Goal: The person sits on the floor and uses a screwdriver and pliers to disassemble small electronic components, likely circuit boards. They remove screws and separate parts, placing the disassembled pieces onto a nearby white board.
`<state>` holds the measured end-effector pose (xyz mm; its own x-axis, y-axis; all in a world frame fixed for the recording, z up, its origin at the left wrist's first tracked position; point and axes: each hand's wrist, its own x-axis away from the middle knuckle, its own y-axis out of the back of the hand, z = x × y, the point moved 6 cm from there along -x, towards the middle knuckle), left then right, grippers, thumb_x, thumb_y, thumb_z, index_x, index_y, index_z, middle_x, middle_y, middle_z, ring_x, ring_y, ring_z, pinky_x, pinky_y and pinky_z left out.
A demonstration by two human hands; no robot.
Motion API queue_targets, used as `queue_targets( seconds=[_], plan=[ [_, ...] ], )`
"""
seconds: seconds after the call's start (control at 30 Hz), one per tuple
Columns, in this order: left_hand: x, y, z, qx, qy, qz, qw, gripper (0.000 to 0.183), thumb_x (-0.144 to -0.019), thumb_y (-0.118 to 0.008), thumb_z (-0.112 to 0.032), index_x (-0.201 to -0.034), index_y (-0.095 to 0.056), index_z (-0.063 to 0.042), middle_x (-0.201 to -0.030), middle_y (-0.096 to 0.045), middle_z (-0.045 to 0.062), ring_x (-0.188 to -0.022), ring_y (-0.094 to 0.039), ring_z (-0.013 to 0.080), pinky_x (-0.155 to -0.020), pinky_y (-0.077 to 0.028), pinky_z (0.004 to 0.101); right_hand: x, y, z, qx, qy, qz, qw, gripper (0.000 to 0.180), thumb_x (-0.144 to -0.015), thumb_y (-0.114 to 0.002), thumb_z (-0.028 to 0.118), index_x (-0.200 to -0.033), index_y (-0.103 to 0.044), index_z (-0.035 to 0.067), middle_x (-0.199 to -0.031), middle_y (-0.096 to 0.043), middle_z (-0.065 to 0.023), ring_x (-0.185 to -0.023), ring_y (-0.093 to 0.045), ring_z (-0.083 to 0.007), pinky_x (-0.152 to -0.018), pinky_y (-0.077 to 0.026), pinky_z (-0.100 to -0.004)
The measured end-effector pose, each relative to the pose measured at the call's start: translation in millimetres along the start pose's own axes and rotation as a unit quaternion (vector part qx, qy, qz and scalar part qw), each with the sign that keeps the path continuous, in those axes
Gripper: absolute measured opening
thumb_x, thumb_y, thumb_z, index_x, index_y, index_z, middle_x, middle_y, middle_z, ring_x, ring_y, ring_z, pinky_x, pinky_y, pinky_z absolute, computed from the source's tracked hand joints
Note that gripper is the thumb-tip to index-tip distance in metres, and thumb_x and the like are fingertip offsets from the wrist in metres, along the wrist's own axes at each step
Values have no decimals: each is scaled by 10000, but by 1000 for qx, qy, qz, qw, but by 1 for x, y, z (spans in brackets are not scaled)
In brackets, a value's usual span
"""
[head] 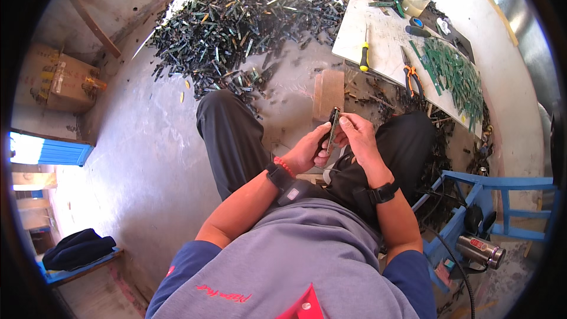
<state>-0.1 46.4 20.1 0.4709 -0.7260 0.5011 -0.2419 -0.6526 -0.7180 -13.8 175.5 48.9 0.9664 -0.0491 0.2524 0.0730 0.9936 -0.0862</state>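
Between my knees, my left hand [308, 148] grips a narrow black part with a greenish circuit-board strip [333, 129] along one side. The part is tilted, its upper end pointing away from me. My right hand [359, 135] meets it from the other side, thumb and fingertips at the strip's edge. How firmly the right fingers pinch it is hard to see, as some are hidden behind the part. Just beyond both hands a reddish-brown block [328, 91] lies on the floor.
A large heap of dark strips [248, 22] covers the floor ahead. On a white board [381, 40] at right lie a yellow-black screwdriver [364, 55], orange-handled long-nose pliers [412, 77] and many green circuit strips [456, 77]. A blue stool [483, 181] with a steel flask [478, 250] sits near my right elbow.
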Motion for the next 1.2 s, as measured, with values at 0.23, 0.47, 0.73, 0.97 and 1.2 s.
queue_targets(
  seconds=[0.23, 0.47, 0.73, 0.97, 1.2],
  plan=[
    [-15, -7, -23, 47, 17, 69, 996, 516, -995, -344, -556, -653, -382, -171, -525, -334, -27, -429, -254, 110, -426, -203, 259, -27, 38, 79, 210, 175, -209, 939, 245, -949, -622, 202, -1066, -649, -12, -755, -667, -71, -648, -630, -123, -577, -513, -271],
    [-41, -19, -71, 42, -6, 101, 994, 514, -1000, -329, -539, -653, -395, -166, -525, -337, -26, -423, -252, 115, -423, -221, 258, -91, 64, 112, 425, 199, -244, 849, 447, -899, -650, 389, -1102, -639, -10, -954, -668, -197, -818, -664, -340, -735, -517, -414],
    [-78, -15, -112, 71, -4, 104, 992, 490, -1002, -325, -512, -676, -383, -150, -523, -351, -10, -395, -248, 111, -388, -214, 257, -123, 46, 113, 555, 85, -219, 798, 436, -852, -657, 392, -1035, -621, -2, -1004, -650, -200, -906, -640, -387, -782, -499, -462],
    [-79, -17, -115, 91, 14, 103, 990, 515, -998, -324, -510, -644, -389, -143, -506, -351, -6, -393, -264, 117, -387, -223, 255, -108, 61, 105, 410, 105, -266, 866, 255, -880, -534, 201, -981, -552, -32, -825, -634, -209, -801, -636, -390, -725, -481, -480],
    [-80, -30, -125, 140, -14, 164, 976, 541, -1003, -330, -515, -627, -406, -133, -492, -343, -7, -395, -272, 124, -396, -252, 268, -36, 60, 80, 48, 23, -144, 988, 174, -965, -500, 139, -1057, -531, -6, -652, -508, 1, -492, -384, -29, -423, -253, -187]
  ],
)
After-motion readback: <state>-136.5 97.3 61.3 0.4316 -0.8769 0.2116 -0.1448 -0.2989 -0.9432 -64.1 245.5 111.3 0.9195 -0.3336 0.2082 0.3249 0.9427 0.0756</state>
